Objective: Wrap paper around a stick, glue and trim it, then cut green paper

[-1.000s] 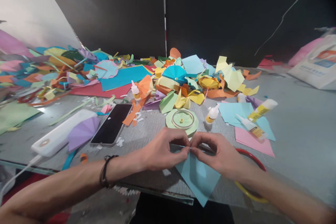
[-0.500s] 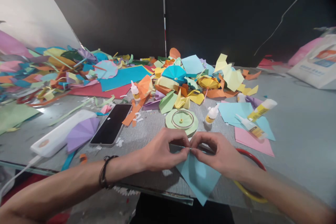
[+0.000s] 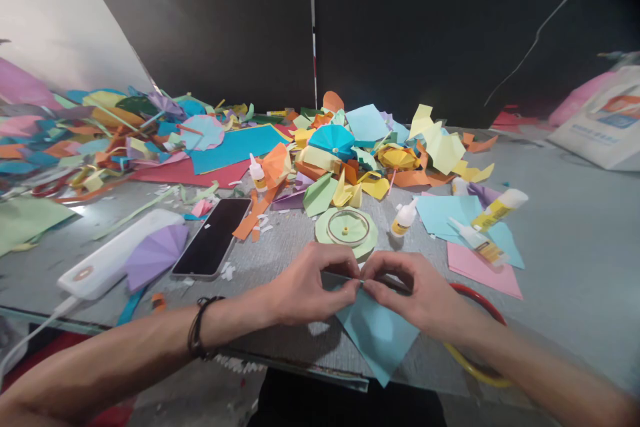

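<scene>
Blue sheet point(image 3: 377, 340) creeping up a bit, tip sits higher now.
We've got L hand point(image 3: 313, 283) and R hand point(image 3: 415, 293) pinching its top fold, fingertips clenched tight, sheet at front edge of table point(image 3: 565, 260), green paper disc point(image 3: 346, 230) just ahead.

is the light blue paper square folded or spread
Folded: light blue paper square, its crease pinched by the left hand and right hand.

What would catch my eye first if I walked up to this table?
Your eye would likely go first to the heap of bright paper scraps in the middle of the table, with more paper spread to the far left. Closest to you, the left hand and right hand pinch the top of a light blue paper sheet at the table's near edge.
</scene>
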`<move>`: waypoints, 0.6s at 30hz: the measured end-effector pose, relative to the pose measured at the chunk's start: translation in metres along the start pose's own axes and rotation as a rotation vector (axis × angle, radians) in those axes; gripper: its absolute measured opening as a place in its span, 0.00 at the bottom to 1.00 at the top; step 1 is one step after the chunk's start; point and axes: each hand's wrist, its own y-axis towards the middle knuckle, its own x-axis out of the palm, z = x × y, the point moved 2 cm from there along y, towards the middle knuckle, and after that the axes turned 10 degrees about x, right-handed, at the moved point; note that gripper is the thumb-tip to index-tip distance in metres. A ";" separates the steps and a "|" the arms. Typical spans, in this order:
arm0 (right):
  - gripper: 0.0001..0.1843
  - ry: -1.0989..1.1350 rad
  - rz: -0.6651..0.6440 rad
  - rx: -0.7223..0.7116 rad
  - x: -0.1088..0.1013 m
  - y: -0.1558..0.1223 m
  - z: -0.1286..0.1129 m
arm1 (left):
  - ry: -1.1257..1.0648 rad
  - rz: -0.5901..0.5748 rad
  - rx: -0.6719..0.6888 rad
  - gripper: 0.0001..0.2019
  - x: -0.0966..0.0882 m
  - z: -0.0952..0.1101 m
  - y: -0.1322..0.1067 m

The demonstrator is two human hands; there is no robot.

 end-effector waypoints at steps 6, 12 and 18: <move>0.07 -0.023 0.015 0.023 0.000 0.000 0.001 | -0.011 -0.018 -0.021 0.02 0.001 -0.002 0.000; 0.05 -0.001 0.017 0.028 0.000 0.000 0.001 | -0.040 -0.015 -0.040 0.01 0.002 -0.001 0.000; 0.04 0.024 0.013 0.031 0.001 0.001 0.001 | -0.047 -0.019 -0.057 0.01 0.002 -0.001 0.000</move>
